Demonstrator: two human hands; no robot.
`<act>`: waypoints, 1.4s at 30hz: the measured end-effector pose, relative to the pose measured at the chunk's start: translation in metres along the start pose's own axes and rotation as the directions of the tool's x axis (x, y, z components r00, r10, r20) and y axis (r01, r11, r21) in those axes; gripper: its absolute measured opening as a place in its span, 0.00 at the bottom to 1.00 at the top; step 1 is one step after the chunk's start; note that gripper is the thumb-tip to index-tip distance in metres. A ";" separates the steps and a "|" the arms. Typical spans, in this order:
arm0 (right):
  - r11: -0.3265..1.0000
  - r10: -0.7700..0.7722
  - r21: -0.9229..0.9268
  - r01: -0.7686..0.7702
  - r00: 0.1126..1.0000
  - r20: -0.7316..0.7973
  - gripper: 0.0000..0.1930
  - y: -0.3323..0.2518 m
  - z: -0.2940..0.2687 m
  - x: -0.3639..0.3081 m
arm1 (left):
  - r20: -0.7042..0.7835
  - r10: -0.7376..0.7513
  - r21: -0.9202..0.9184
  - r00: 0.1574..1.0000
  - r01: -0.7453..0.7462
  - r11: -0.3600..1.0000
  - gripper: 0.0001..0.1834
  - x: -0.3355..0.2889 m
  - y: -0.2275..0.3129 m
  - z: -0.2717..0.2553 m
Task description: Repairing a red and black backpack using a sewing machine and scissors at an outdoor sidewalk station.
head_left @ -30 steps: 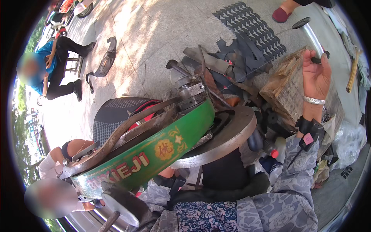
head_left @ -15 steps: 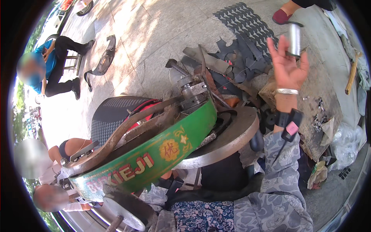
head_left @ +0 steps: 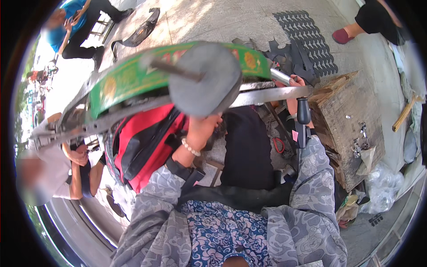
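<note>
A green hand-cranked sewing machine (head_left: 133, 84) with worn gold and red decoration stretches across the view. A grey disc (head_left: 204, 80) with a rod at its centre stands on its near side, blurred. Just below this disc is my left hand (head_left: 202, 133), fingers curled; the disc and shadow hide what they hold. My right hand (head_left: 296, 83) is closed at the far side of the metal wheel (head_left: 267, 95), round the end of a pale silvery cylinder (head_left: 280, 76) that looks like the thread spool. The wheel's black handle (head_left: 303, 111) hangs beside my right wrist.
A red and black bag (head_left: 147, 142) lies under the machine. To the right stands a worn wooden box (head_left: 347, 120) with small metal parts on top. Dark rubber scraps and a cut-out sheet (head_left: 307, 40) lie beyond. People sit at the left; another person's foot (head_left: 342, 36) is far right.
My right hand has come down and inward from above the box to the wheel. My left hand now shows below the disc. The machine sits differently in view, its disc end nearer the centre.
</note>
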State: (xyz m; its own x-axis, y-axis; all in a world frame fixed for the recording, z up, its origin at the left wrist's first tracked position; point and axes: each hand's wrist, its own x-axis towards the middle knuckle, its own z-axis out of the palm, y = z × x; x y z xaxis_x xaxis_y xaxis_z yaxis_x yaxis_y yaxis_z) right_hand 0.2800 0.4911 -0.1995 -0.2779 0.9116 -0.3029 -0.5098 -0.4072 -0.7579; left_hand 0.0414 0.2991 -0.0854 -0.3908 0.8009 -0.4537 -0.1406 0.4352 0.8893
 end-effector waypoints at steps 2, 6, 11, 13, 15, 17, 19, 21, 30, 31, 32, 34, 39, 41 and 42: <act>1.000 0.013 0.026 -0.016 0.993 0.113 0.17 0.006 0.003 -0.005 | -0.052 0.109 -0.108 0.993 -0.114 0.988 0.10 -0.001 0.014 -0.002; 0.863 -0.004 -0.490 0.120 0.973 0.232 0.15 0.046 -0.018 0.008 | 0.002 0.202 -0.249 0.979 -0.195 0.949 0.13 -0.001 0.021 -0.009; 0.737 0.094 -0.666 0.114 0.959 0.268 0.20 0.046 -0.030 0.024 | 0.009 0.219 -0.179 0.976 -0.213 0.960 0.15 -0.005 0.022 -0.019; 0.893 0.174 -0.431 -0.133 0.983 0.057 0.21 0.040 -0.015 0.023 | -0.015 0.200 -0.176 0.980 -0.200 0.964 0.14 -0.001 0.020 -0.029; 0.846 0.143 -0.531 -0.048 0.980 0.138 0.21 0.035 -0.035 0.031 | -0.002 0.186 -0.174 0.983 -0.183 0.968 0.15 0.002 0.021 -0.028; 0.888 0.122 -0.459 -0.035 0.979 0.161 0.23 0.039 -0.032 0.038 | 0.004 0.115 -0.111 0.993 -0.114 0.987 0.18 -0.003 0.022 -0.034; 0.474 -0.017 -0.839 0.268 0.955 0.295 0.25 0.027 -0.101 0.062 | 0.035 0.182 -0.165 0.983 -0.174 0.971 0.18 0.001 0.024 -0.018; -0.029 -0.052 -0.891 0.453 0.890 0.454 0.25 0.030 -0.097 0.065 | 0.002 0.242 -0.196 0.970 -0.237 0.952 0.17 -0.002 0.024 -0.018; 0.344 -0.050 -0.925 0.162 0.987 0.154 0.18 -0.018 -0.088 0.047 | 0.128 0.216 -0.234 0.968 -0.182 0.955 0.14 -0.018 0.035 -0.019; -0.035 -0.123 -0.918 0.394 0.910 0.395 0.18 -0.022 -0.100 0.049 | 0.141 0.228 -0.206 0.963 -0.197 0.959 0.13 -0.016 0.034 -0.016; -0.024 -0.111 -0.914 0.405 0.908 0.405 0.18 -0.018 -0.075 0.042 | 0.123 0.226 -0.164 0.966 -0.205 0.965 0.12 -0.019 0.030 -0.021; 0.782 0.105 -0.609 -0.130 0.992 -0.076 0.19 -0.018 0.008 0.012 | 0.084 0.215 -0.168 0.973 -0.199 0.966 0.12 -0.031 0.028 -0.036; 0.936 -0.087 -0.350 0.045 0.991 -0.106 0.19 -0.051 -0.060 0.038 | 0.139 0.268 -0.174 0.953 -0.243 0.954 0.11 -0.041 0.040 -0.040; 0.906 0.002 -0.414 -0.086 0.980 -0.199 0.17 -0.066 -0.060 0.038 | 0.110 0.252 -0.181 0.961 -0.230 0.956 0.11 -0.057 0.044 -0.055; 0.752 -0.311 -0.634 0.178 0.945 -0.104 0.14 -0.077 -0.074 0.039 | 0.107 0.286 -0.207 0.952 -0.260 0.943 0.10 -0.059 0.044 -0.056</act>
State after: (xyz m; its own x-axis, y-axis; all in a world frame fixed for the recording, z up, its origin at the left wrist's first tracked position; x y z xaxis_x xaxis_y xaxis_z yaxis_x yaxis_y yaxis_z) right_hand 0.3688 0.5620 -0.1960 -0.0196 0.9936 -0.1108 0.0834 -0.1088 -0.9906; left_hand 0.0071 0.2481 -0.0165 -0.3154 0.9309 -0.1841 -0.2191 0.1173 0.9686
